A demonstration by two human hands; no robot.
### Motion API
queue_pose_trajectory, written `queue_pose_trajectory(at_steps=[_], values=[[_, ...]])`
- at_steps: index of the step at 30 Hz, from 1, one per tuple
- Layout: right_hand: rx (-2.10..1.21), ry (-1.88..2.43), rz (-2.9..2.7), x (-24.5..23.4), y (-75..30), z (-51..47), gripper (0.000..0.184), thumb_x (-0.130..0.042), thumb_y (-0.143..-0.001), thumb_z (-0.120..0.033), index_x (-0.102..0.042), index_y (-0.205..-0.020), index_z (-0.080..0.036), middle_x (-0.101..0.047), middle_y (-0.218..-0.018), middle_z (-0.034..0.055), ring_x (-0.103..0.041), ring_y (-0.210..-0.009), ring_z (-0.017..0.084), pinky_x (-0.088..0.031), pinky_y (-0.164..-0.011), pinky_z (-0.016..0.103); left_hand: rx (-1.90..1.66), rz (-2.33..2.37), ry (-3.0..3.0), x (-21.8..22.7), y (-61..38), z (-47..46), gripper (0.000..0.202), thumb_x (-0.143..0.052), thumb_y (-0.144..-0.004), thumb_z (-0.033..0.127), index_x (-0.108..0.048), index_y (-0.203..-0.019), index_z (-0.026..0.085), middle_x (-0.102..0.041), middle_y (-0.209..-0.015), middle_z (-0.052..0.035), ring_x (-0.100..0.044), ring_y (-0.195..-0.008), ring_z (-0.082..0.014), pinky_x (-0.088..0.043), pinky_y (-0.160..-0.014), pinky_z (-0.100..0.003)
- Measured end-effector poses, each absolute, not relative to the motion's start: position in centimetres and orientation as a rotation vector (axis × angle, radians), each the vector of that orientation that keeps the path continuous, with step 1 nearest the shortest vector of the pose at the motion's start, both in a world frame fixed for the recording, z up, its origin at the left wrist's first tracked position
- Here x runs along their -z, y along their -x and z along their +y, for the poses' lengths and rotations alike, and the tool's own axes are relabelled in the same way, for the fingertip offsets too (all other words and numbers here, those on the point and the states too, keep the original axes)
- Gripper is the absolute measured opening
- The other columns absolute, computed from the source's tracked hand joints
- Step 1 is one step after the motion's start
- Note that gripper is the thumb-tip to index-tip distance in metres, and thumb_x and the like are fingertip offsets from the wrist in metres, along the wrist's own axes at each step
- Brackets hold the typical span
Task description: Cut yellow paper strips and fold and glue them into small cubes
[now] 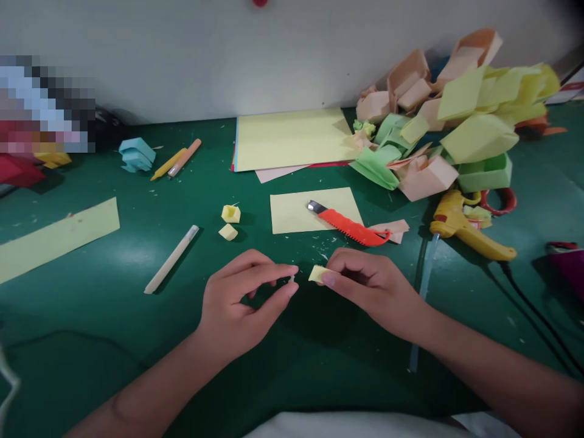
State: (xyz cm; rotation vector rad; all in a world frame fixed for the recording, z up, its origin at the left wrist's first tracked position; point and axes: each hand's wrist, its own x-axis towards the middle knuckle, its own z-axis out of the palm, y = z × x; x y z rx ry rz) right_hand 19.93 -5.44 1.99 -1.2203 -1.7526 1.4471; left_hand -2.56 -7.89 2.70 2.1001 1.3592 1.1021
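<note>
My left hand (241,301) hovers low over the green table (114,340), thumb and forefinger pinched on a tiny pale scrap (292,278). Beside it, my right hand (365,283) pinches a small folded yellow paper piece (317,273) between thumb and fingers. The two hands sit close together, fingertips a few centimetres apart. Just beyond them lies an orange utility knife (349,226), blade out, resting partly on a yellow paper sheet (292,210). Two small yellow folded pieces (230,222) lie to the left of that sheet.
A white glue stick (171,259) lies left of my hands, and a yellow glue gun (465,228) with black cord sits right. A heap of folded paper shapes (451,128) fills the back right. Yellow sheets (292,139), a paper strip (55,237), pens (176,160) and a blue folded shape (135,154) lie behind.
</note>
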Motion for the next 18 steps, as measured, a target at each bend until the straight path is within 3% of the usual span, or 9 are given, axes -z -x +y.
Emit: queue_pose_trajectory(at_steps=[3, 9, 14, 18], values=[[-1.471, 1.21, -1.738, -2.06, -20.03, -5.46, 0.029, -0.06, -0.094, -0.039, -0.06, -0.072, -0.02, -0.051, -0.072, -0.0026, -0.045, -0.064, 0.01, -0.035, -0.058, 0.026, -1.12, 1.352, -2.122, -2.76, 2.55, -7.91, 0.021, -0.071, -0.086, 0.017, -0.076, -0.104, 0.025, -0.067, -0.08, 0.0019, -0.057, -0.061, -0.0057, -0.041, -0.046, -0.017], [-1.478, 1.202, -1.727, -2.03, -20.06, -5.4, 0.029, -0.061, -0.093, -0.04, -0.061, -0.072, -0.02, -0.052, -0.072, -0.002, -0.045, -0.064, 0.011, -0.035, -0.058, 0.026, -1.125, 1.332, -2.152, -2.71, 2.53, -7.8, 0.009, -0.073, -0.084, 0.014, -0.076, -0.087, 0.023, -0.066, -0.076, 0.0017, -0.059, -0.061, -0.0069, -0.041, -0.047, -0.018], [-1.462, 1.202, -1.748, -2.07, -20.06, -5.34, 0.03, -0.06, -0.094, -0.04, -0.06, -0.071, -0.02, -0.052, -0.072, -0.0017, -0.046, -0.063, 0.011, -0.036, -0.058, 0.026, -1.129, 1.435, -2.038, -2.55, 2.6, -7.69, 0.016, -0.074, -0.08, 0.016, -0.065, -0.068, 0.019, -0.056, -0.067, 0.0035, -0.049, -0.053, -0.0065, -0.038, -0.046, -0.021], [-1.44, 1.212, -1.759, -2.15, -20.19, -5.31, 0.03, -0.06, -0.093, -0.04, -0.06, -0.071, -0.02, -0.052, -0.071, -0.0016, -0.046, -0.062, 0.011, -0.036, -0.057, 0.026, -1.084, 1.491, -1.968, -2.56, 2.56, -7.54, 0.013, -0.07, -0.085, 0.017, -0.067, -0.072, 0.019, -0.058, -0.069, 0.003, -0.053, -0.057, -0.0074, -0.042, -0.051, -0.021]])
